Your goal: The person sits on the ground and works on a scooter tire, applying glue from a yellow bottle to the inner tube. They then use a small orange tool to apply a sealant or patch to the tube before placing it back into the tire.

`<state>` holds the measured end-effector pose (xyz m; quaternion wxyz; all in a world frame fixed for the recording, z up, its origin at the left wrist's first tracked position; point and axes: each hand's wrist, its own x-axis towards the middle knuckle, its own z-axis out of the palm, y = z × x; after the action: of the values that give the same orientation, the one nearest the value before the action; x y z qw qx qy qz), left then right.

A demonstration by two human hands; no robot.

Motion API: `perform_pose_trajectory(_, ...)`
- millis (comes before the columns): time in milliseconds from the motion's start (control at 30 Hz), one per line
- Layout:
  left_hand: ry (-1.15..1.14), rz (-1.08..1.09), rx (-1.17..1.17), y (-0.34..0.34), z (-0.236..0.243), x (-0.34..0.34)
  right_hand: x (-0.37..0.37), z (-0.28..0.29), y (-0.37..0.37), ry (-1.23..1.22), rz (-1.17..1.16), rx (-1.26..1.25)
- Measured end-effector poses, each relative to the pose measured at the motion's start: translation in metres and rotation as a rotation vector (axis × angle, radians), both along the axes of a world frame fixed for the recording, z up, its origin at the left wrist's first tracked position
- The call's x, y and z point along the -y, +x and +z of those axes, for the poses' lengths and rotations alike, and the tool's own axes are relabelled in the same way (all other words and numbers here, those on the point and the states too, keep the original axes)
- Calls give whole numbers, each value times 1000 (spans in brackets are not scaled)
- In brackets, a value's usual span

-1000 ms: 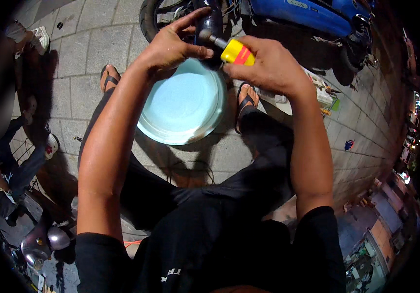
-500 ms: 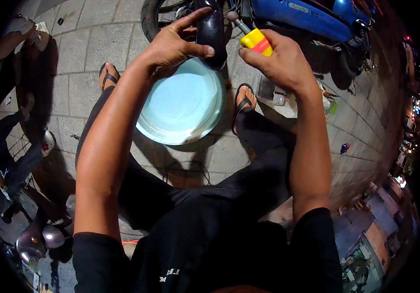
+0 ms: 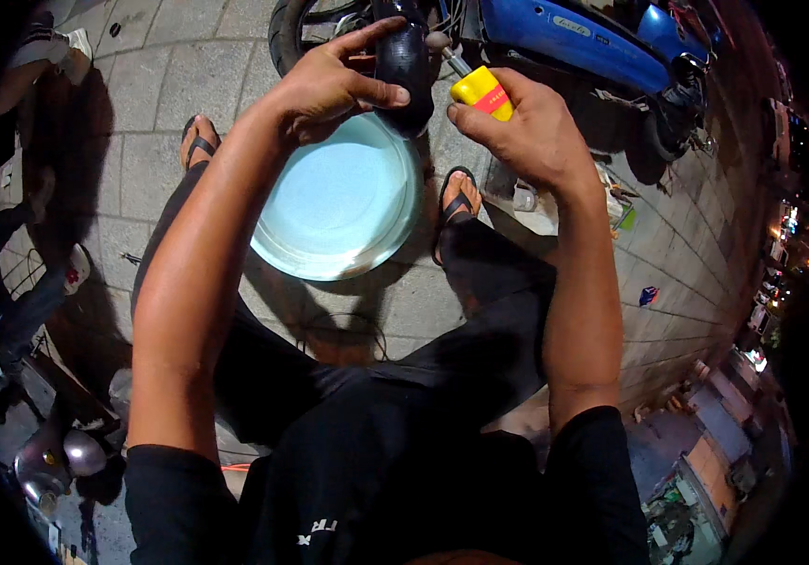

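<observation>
My left hand [image 3: 324,94] grips a black rubber inner tube [image 3: 400,68], its thumb lying across the near side and a finger stretched over the top. The tube's dark, rounded end hangs over the far rim of a pale blue basin [image 3: 263,235] on the ground. In my right hand [image 3: 547,132] is a yellow and red grinder [image 3: 481,92] with a metal shaft and a round brown head. That head is close beside the tube; whether it touches cannot be made out. Part of my right fingers is hidden behind the tool.
A blue scooter [image 3: 574,38] lies beyond my hands, near a black wheel [image 3: 284,38]. My sandalled feet flank the basin on the paved ground [image 3: 197,89]. Another person's legs [image 3: 23,292] show at the left edge, with a silver-grey machine [image 3: 81,452] below.
The grinder has come slightly closer to the inner tube and a little lower in the picture. My left hand keeps its grip. The background has shifted slightly left.
</observation>
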<state>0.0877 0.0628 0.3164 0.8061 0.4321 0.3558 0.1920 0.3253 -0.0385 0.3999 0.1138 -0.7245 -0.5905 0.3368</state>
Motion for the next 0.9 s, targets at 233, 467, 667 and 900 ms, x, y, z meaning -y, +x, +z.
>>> perform_pose_trajectory(233,18,7,-25,1,4,-1,2,4,-10,-16,22,8)
perform_pose_trajectory(467,6,1,12,0,3,-3,6,8,-15,-65,42,19)
perform_pose_trajectory(667,0,10,40,3,4,1,0,3,-22,-30,58,10)
perform_pose_trajectory(900,81,7,-16,1,2,1,7,12,-17,-78,23,4)
